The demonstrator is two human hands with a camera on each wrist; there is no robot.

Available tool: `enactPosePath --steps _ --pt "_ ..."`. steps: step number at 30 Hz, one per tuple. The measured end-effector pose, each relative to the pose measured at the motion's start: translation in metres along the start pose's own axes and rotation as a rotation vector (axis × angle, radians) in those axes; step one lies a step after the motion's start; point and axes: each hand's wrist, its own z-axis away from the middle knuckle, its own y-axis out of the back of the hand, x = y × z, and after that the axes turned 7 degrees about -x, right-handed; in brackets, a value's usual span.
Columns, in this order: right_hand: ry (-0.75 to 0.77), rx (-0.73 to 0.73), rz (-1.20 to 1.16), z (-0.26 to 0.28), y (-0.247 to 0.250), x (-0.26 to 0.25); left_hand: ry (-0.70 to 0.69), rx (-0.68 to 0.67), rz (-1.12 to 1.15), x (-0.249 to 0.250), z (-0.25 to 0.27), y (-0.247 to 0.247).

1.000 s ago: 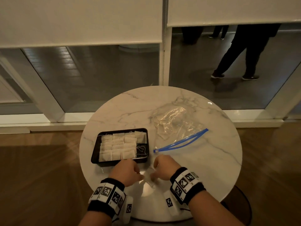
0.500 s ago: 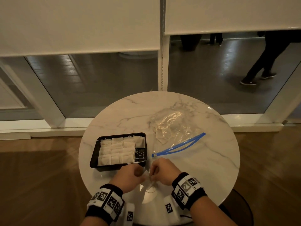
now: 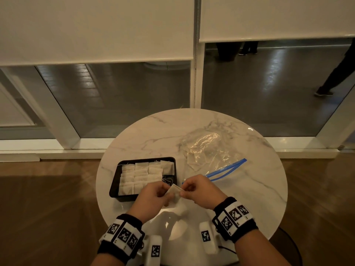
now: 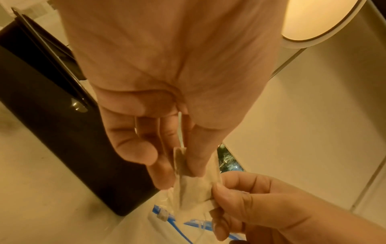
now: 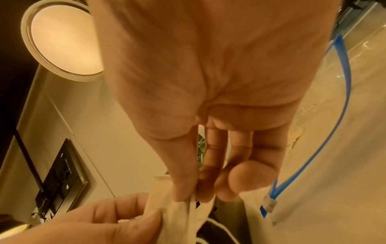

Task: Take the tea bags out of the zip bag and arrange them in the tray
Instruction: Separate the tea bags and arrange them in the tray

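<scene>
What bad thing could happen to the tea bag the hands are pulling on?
1. The left hand and right hand both pinch one thin tea bag; pulling apart could tear its paper.
2. Loose strings lie in the black tray's free corner, so the new bag might snag them and shift the neat rows.

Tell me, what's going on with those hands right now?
Left hand and right hand both pinch one tea bag above table. Tray nearly full; zip bag open. Nothing blocking.

Tray (image 3: 114, 181) left of zip bag (image 3: 209, 150).
</scene>
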Motion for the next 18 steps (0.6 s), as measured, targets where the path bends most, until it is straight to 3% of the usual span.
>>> enactPosePath --steps 3,7,10,14,18 --pt "0.024 0.026 0.0 -0.004 0.002 -0.006 -0.024 0.098 -0.002 -0.004 -0.003 0.003" --pt "0.042 0.109 0.023 -0.018 0.009 -0.013 -0.064 0.337 0.001 -0.013 -0.011 0.012" --pt "0.035 0.196 0.081 -0.035 0.016 -0.02 -0.105 0.425 -0.197 -0.018 -0.019 0.019" --pt "-0.014 0.182 0.232 -0.065 0.018 -0.032 -0.062 0.356 -0.661 -0.027 -0.032 0.018" --pt "-0.109 0.078 0.448 -0.092 0.016 -0.042 0.083 0.201 -0.85 -0.028 -0.046 0.008"
